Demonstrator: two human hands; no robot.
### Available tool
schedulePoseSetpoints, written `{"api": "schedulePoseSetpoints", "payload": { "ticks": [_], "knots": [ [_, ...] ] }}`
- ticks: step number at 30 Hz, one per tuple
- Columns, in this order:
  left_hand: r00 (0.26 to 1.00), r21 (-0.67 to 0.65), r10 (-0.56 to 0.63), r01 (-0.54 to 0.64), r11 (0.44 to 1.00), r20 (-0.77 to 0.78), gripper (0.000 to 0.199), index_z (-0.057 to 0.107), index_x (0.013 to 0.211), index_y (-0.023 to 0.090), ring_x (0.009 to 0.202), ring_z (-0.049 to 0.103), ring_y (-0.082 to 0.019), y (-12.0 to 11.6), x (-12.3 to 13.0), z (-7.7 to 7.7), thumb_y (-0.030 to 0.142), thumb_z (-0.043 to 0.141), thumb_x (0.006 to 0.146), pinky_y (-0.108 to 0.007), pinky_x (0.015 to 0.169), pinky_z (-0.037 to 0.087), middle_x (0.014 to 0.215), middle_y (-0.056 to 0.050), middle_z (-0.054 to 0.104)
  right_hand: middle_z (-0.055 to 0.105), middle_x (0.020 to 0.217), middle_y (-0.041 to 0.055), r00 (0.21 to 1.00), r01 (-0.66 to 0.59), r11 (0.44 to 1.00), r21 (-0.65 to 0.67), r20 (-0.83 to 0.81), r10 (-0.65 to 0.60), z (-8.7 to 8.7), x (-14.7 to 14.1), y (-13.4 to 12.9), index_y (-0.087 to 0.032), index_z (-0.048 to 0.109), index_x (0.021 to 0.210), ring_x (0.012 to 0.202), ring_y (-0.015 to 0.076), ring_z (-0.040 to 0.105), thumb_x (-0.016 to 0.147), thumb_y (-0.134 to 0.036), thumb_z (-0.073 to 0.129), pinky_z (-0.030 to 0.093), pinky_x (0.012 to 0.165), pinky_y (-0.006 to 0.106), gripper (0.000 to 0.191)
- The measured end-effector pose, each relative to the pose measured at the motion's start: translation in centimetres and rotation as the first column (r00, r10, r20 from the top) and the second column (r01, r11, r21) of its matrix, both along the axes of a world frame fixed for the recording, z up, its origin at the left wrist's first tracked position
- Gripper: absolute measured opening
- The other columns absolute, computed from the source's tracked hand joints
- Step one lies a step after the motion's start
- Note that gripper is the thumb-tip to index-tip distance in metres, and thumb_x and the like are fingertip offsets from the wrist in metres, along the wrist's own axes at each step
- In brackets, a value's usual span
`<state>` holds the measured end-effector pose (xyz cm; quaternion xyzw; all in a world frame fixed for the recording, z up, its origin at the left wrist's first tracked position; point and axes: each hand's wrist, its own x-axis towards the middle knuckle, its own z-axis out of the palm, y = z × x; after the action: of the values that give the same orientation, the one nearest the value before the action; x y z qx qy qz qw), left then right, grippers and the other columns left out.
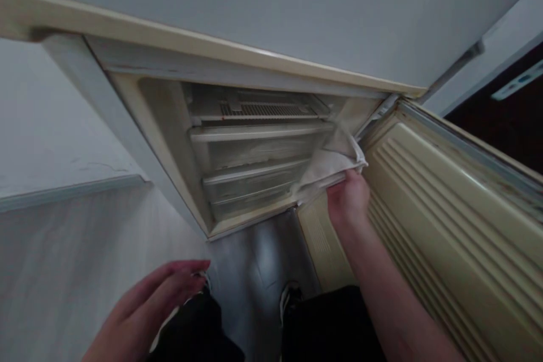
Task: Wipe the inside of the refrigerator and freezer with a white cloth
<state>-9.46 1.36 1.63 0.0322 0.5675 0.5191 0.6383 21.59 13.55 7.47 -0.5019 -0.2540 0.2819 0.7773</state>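
Observation:
A white cloth hangs in a fold at the right side of the opened freezer compartment. My right hand grips the cloth by its near edge, fingers closed around it, between the compartment and the swung-out door. Part of the cloth is blurred and lies across the right inner wall. Low on the left, my left hand is held over my leg with its fingers stretched out, touching nothing that I can see.
Inside the compartment are white shelves and a slatted grille. An upper door panel juts above the opening. Below are the grey floor and my shoes. A white wall with a skirting board stands to the left.

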Motion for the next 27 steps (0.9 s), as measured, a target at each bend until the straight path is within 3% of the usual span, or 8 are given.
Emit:
{"api": "schedulePoseSetpoints", "payload": {
  "ticks": [2, 4, 7, 10, 13, 18, 24, 27],
  "knots": [
    [0.994, -0.048, -0.108, 0.107, 0.993, -0.026, 0.031, 0.072, 0.098, 0.012, 0.080, 0.077, -0.028, 4.0, 3.2, 2.0, -0.003, 0.053, 0.079, -0.030, 0.057, 0.067, 0.104, -0.018, 0.077, 0.075, 0.090, 0.0006, 0.964, -0.042, 0.999, 0.008, -0.262, 0.042, -2.2, -0.5, -3.2, -0.020, 0.069, 0.091, 0.090, 0.0159, 0.071, 0.079, -0.025, 0.065, 0.058, 0.081, 0.026, 0.014],
    [0.992, -0.010, -0.072, 0.073, 0.997, 0.106, 0.027, 0.069, 0.094, 0.010, 0.082, 0.077, -0.030, 8.0, 6.6, 2.9, 0.000, 0.047, 0.080, -0.036, 0.063, 0.069, 0.101, -0.021, 0.074, 0.078, 0.094, 0.0009, 0.896, -0.067, 0.998, -0.010, -0.440, 0.056, -4.0, -0.3, -5.2, -0.020, 0.072, 0.096, 0.092, 0.0159, 0.073, 0.083, -0.026, 0.066, 0.059, 0.086, 0.028, 0.016],
    [0.962, -0.036, 0.071, -0.064, 0.997, 0.263, 0.024, 0.061, 0.088, 0.016, 0.074, 0.072, -0.025, 13.1, 10.1, 2.1, 0.000, 0.046, 0.077, -0.035, 0.060, 0.068, 0.079, -0.012, 0.065, 0.079, 0.098, 0.0024, 0.799, -0.153, 0.988, 0.019, -0.586, 0.135, -5.4, 0.7, -6.2, -0.020, 0.075, 0.103, 0.094, 0.0182, 0.075, 0.087, -0.031, 0.065, 0.060, 0.093, 0.033, 0.022],
    [0.939, -0.027, 0.066, -0.060, 0.998, 0.337, 0.031, 0.060, 0.103, 0.014, 0.082, 0.072, -0.025, 16.3, 11.4, 0.5, 0.004, 0.046, 0.078, -0.034, 0.063, 0.068, 0.092, -0.015, 0.067, 0.080, 0.103, 0.0033, 0.764, -0.196, 0.976, 0.098, -0.609, 0.215, -4.8, 1.9, -6.1, -0.022, 0.074, 0.113, 0.098, 0.0199, 0.076, 0.091, -0.033, 0.060, 0.059, 0.099, 0.039, 0.029],
    [0.916, -0.021, 0.063, -0.060, 0.998, 0.395, 0.042, 0.056, 0.120, 0.007, 0.091, 0.073, -0.027, 17.3, 12.0, -0.2, 0.007, 0.049, 0.078, -0.034, 0.067, 0.068, 0.104, -0.021, 0.066, 0.079, 0.107, 0.0041, 0.736, -0.207, 0.971, 0.116, -0.636, 0.233, -3.7, 2.5, -5.9, -0.023, 0.073, 0.120, 0.101, 0.0207, 0.076, 0.094, -0.032, 0.055, 0.057, 0.103, 0.042, 0.033],
    [0.887, 0.019, 0.070, -0.088, 0.996, 0.456, 0.045, 0.049, 0.130, 0.003, 0.098, 0.073, -0.024, 17.2, 13.6, 0.3, 0.011, 0.049, 0.086, -0.027, 0.071, 0.066, 0.107, -0.019, 0.066, 0.080, 0.103, 0.0041, 0.698, -0.176, 0.983, 0.047, -0.699, 0.158, -2.8, 3.0, -6.0, -0.020, 0.073, 0.121, 0.094, 0.0199, 0.077, 0.095, -0.029, 0.052, 0.059, 0.101, 0.039, 0.034],
    [0.906, 0.000, 0.061, -0.067, 0.998, 0.418, 0.012, 0.054, 0.103, 0.014, 0.069, 0.066, -0.015, 17.1, 15.3, 0.8, 0.024, 0.054, 0.096, -0.022, 0.055, 0.059, 0.086, -0.005, 0.059, 0.080, 0.103, 0.0017, 0.666, -0.038, 0.999, 0.004, -0.745, 0.028, -2.2, 4.9, -6.2, -0.021, 0.074, 0.119, 0.092, 0.0158, 0.076, 0.098, -0.025, 0.044, 0.061, 0.092, 0.030, 0.037],
    [0.933, -0.022, 0.051, -0.046, 0.999, 0.355, 0.017, 0.053, 0.091, 0.016, 0.059, 0.058, -0.013, 16.3, 15.8, 0.5, 0.031, 0.060, 0.098, -0.020, 0.044, 0.049, 0.077, -0.001, 0.052, 0.080, 0.105, 0.0013, 0.712, 0.040, 0.999, 0.011, -0.702, -0.021, -2.5, 6.0, -6.3, -0.021, 0.071, 0.125, 0.092, 0.0140, 0.076, 0.097, -0.024, 0.046, 0.061, 0.087, 0.026, 0.038]
  ]
}}
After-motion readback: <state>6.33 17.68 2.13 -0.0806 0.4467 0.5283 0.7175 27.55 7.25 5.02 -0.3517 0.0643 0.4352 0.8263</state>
